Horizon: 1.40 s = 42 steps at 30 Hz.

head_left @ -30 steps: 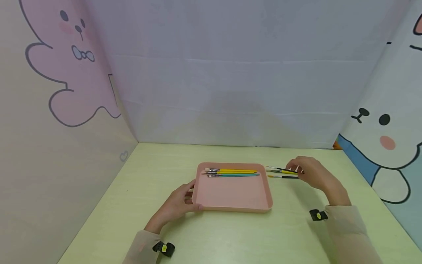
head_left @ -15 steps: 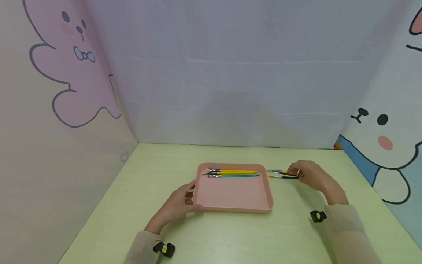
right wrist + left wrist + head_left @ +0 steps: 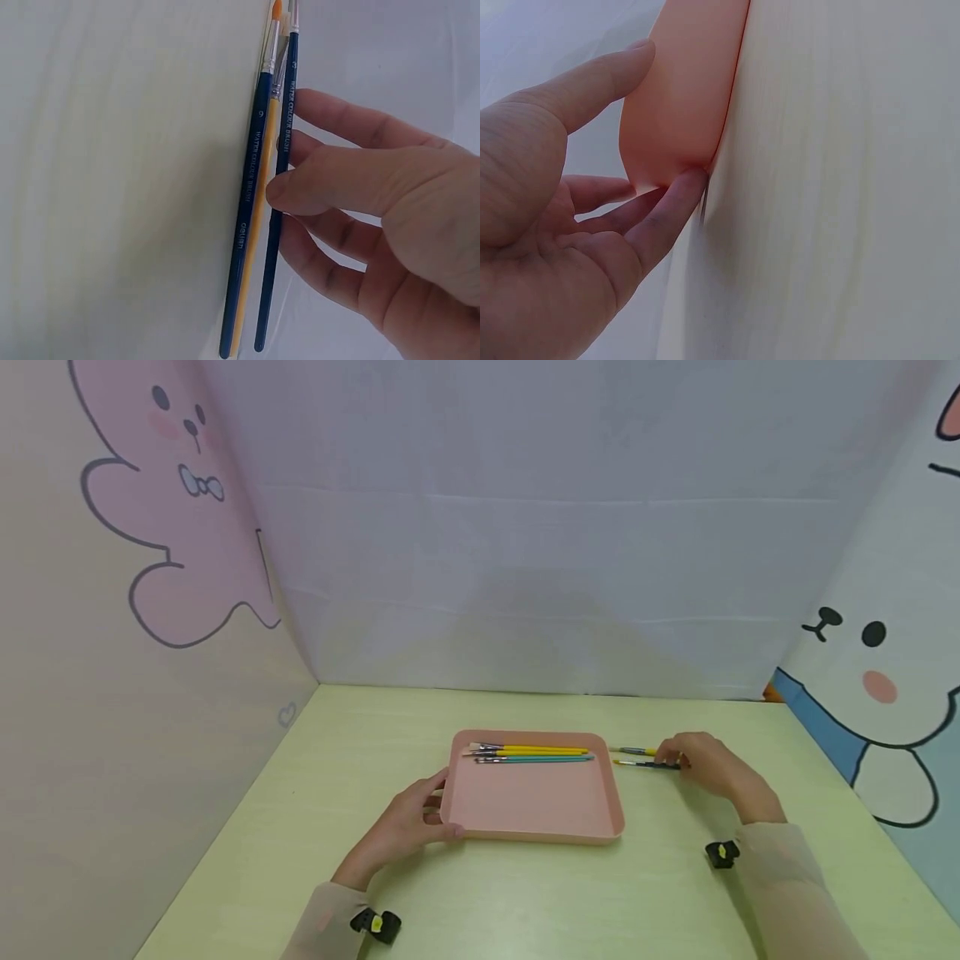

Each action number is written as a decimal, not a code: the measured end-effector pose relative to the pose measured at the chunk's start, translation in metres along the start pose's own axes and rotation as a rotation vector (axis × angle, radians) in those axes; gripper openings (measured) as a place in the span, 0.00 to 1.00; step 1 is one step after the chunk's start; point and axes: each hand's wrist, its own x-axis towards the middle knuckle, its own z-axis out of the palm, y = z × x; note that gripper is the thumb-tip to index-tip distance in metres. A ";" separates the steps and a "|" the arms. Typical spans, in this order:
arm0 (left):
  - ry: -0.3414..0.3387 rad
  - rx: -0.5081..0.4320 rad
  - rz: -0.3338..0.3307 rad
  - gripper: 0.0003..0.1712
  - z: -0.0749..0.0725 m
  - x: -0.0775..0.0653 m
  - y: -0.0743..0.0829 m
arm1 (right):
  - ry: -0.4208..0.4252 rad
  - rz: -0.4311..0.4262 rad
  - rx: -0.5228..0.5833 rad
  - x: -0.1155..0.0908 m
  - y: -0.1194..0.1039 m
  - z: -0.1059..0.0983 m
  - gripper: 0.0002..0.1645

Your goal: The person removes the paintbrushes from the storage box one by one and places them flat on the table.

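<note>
Left hand (image 3: 401, 818): we see it grip the pink tray (image 3: 532, 802).
Right hand (image 3: 708, 766): we see it pinch one dark brush (image 3: 273, 244).
Dark brush: right of the tray, beside two other brushes (image 3: 252, 165).

We see yellow brushes (image 3: 547, 749) and teal brushes (image 3: 536, 759) along the far side of a pink tray (image 3: 532, 810); right of it, two dark-blue brushes (image 3: 251, 172) and another yellow brush (image 3: 255, 225), perhaps touching.

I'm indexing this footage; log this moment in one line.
left hand: holds pink tray | right hand: pinches dark-blue brush | nearby: yellow brush, second dark-blue brush | in tray: yellow brushes, teal brushes
</note>
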 end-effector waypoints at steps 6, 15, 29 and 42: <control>0.009 0.004 0.001 0.60 0.000 -0.001 0.001 | 0.003 -0.047 -0.007 0.002 0.004 0.004 0.22; 0.001 0.021 -0.010 0.60 0.000 0.001 0.002 | 0.036 -0.082 -0.031 0.005 0.011 0.007 0.23; 0.004 -0.005 -0.017 0.60 0.000 0.001 0.004 | -0.002 -0.028 -0.021 0.007 0.015 0.007 0.20; -0.002 0.028 -0.020 0.60 -0.001 0.000 0.003 | 0.022 -0.004 -0.030 0.008 0.001 -0.001 0.21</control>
